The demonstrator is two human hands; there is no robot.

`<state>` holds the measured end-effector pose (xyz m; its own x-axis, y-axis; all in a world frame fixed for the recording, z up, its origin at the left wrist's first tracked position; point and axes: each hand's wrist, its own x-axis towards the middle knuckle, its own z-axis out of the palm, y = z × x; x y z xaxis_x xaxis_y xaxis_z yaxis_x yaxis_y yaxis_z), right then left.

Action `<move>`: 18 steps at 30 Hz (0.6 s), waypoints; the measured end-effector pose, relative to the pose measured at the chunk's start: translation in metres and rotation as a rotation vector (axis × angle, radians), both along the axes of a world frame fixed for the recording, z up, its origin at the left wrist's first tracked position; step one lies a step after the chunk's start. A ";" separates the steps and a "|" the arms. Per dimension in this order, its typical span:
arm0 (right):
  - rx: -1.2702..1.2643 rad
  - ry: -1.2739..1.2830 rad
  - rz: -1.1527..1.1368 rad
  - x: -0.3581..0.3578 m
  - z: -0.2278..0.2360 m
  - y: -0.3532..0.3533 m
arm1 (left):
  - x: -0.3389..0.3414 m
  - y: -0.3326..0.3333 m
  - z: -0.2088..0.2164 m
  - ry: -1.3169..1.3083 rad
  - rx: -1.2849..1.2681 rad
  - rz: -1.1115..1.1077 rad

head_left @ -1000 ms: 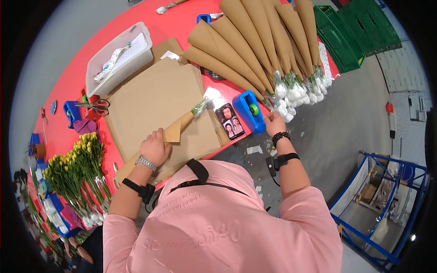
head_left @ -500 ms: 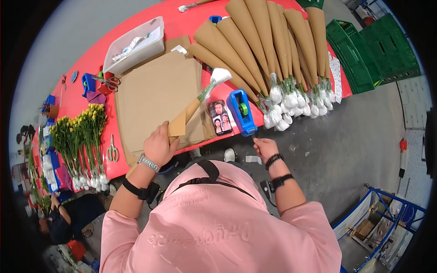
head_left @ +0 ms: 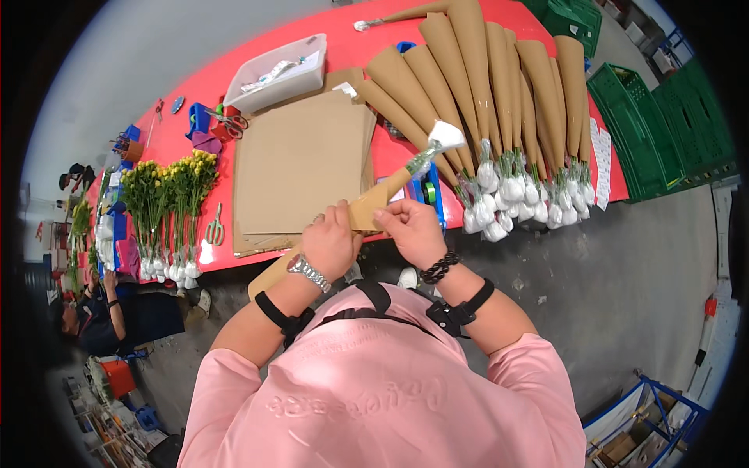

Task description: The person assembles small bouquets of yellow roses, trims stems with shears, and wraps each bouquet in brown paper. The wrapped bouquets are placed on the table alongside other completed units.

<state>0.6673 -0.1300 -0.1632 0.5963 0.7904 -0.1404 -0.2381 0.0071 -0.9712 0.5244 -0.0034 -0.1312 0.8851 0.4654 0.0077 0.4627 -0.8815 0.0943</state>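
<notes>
1. Red surface (head_left: 175, 140) is carrying the work; brown paper stack (head_left: 296, 164) is lying near its front edge, white bin (head_left: 277, 95) sitting just behind.
2. Finished-looking paper cones (head_left: 503, 86) are fanning out to the right, white-wrapped stem ends pointing at the person.
3. Blue tape dispenser (head_left: 437, 195) is standing right behind the right hand, which is partly hiding it.
4. Yellow flowers (head_left: 179, 179) are lying on the left, green-handled scissors (head_left: 214, 226) between them and the stack. Green crates (head_left: 632, 132) are standing off to the right; a co-worker (head_left: 133, 320) is showing at far left.
5. Held paper cone (head_left: 373, 203) is slanting across the front edge, stem end up-right, overlapping the nearest cones in view; wide end is passing behind the left forearm.
6. Left hand (head_left: 328, 242): back up, grip clamping over the held cone.
7. Right hand (head_left: 413, 234): bending inward, thumb and forefinger pressing together at the cone's paper edge. Can't tell if anything is sitting between them.
</notes>
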 end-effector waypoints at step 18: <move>0.105 -1.253 -0.084 -0.003 0.041 -0.054 | 0.004 0.034 0.060 0.160 -1.087 -0.156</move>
<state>0.6639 -0.1838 -0.1219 0.3232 0.7167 0.6180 0.8494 0.0681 -0.5233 0.5288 0.0310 -0.0709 0.8889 0.0389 -0.4565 0.4298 -0.4154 0.8017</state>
